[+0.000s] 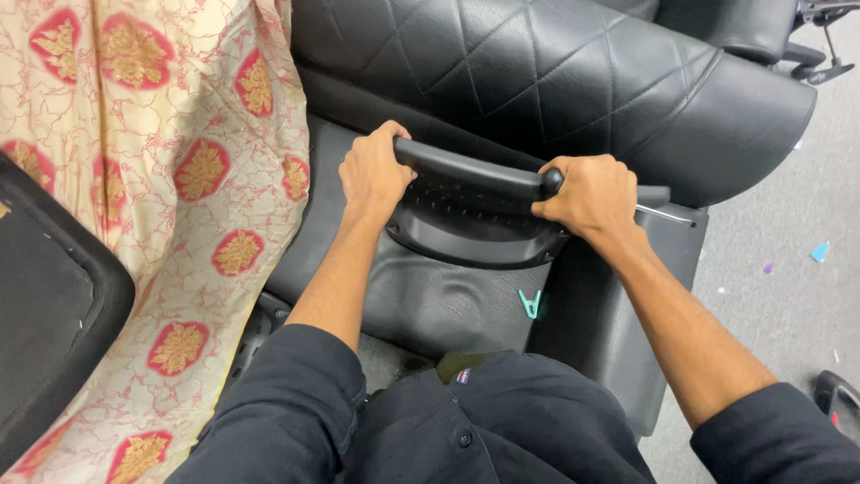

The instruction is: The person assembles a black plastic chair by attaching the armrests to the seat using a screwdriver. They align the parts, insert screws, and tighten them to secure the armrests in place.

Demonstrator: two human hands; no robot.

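A black plastic handle-shaped part (pixel 475 172) lies across the underside of a black chair seat (pixel 430 296). My left hand (pixel 372 170) grips its left end, fingers curled over the top. The right end is wrapped by my right hand (pixel 591 193). Beneath the bar sits a curved black plastic housing (pixel 475 235) with a perforated face. A quilted black leather cushion (pixel 537 72) lies just beyond the part. Both my forearms reach forward out of dark sleeves.
A cream cloth with red and gold medallions (pixel 170 179) hangs at the left over a black chair edge (pixel 63 296). A small teal clip (pixel 530 303) rests on the seat panel. Grey floor with paper scraps (pixel 797 269) lies to the right, with a chair base (pixel 820 63) at top right.
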